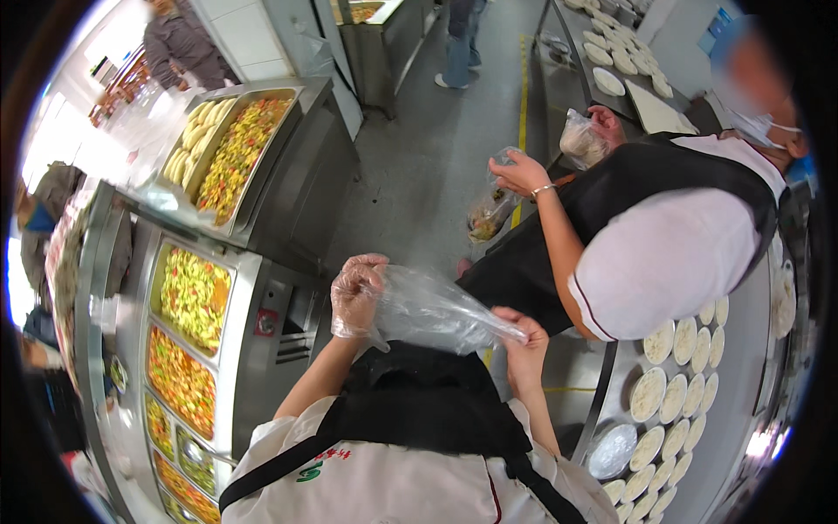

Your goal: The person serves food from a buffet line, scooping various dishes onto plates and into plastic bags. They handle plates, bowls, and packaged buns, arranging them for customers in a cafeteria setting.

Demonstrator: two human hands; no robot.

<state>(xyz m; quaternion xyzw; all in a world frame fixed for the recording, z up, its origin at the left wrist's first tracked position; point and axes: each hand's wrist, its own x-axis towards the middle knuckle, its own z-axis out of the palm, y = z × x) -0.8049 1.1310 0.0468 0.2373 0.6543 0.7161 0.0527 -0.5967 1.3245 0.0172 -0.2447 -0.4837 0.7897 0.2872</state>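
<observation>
A clear plastic bag (438,308) is stretched between both hands in front of the black apron (425,406). My left hand (357,291), in a thin transparent glove, grips the bag's left side. My right hand (526,340), which looks bare, pinches the bag's gathered right end between thumb and fingers. The bag looks empty. Just beyond, a co-worker's hand (524,173) holds a clear bag of food (491,216), and the same person's other hand (607,124) holds another bag with pale contents (584,141).
At left, a steel serving counter holds trays of cooked vegetables (193,295); a further tray (239,157) stands beyond, beside pale elongated food (196,134). At right, a steel table carries many bowls of rice (648,393). The co-worker (655,249) stands close at right. More people are farther off.
</observation>
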